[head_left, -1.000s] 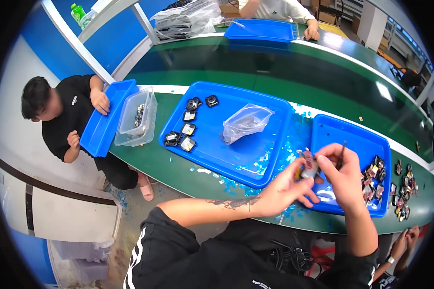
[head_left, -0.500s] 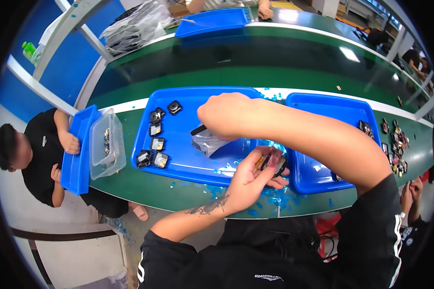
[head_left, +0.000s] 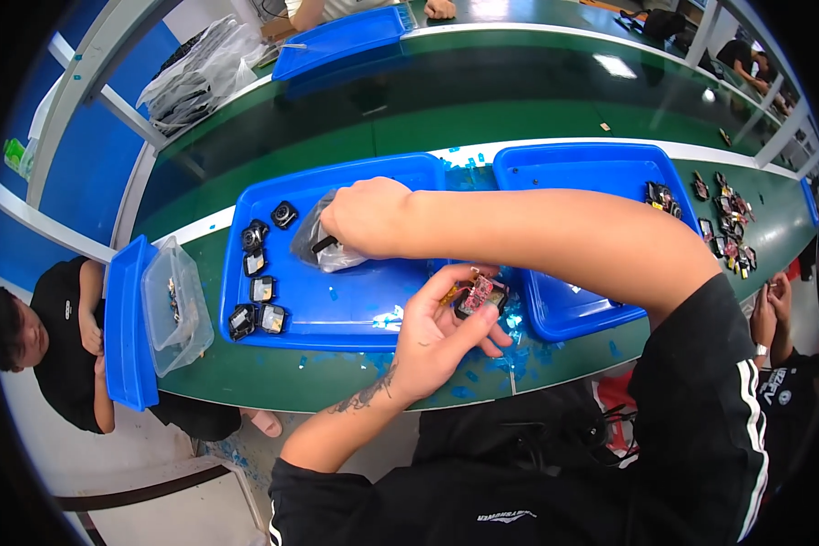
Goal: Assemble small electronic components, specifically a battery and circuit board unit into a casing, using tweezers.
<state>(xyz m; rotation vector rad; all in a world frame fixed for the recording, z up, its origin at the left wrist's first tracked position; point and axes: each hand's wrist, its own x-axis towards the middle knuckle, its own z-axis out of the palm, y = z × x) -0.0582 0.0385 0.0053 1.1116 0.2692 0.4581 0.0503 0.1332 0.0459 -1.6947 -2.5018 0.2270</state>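
Okay, so the two hands have split up: a second ago both were together on the small camera-like module (head_left: 479,296) near the right tray (head_left: 564,173), now the right hand (head_left: 369,218) is across at the clear plastic bag (head_left: 341,260) in the left tray (head_left: 323,305). Left hand (head_left: 432,341) has kept the module, fingers and thumb curled round it, reddish board showing on top, held over the tabletop (head_left: 255,373) near the gap between the trays. Reads to me as a pause in the two-handed work on it: one side parks the part, the other deals with the bag. Six black units (head_left: 262,289) sit left of the bag, apparently unmoved.

Hard to see: right hand is curled, back toward me, fingertips hidden against the bag, so can't tell if it's pinching anything. A short black strip (head_left: 324,244) pokes out below it; might be the dark thin tool it had earlier, can't confirm. Bag contents unreadable. Right forearm cuts across the right tray and covers much of it, only a few parts (head_left: 662,197) peek out at its far right. Module's underside is lost in the palm
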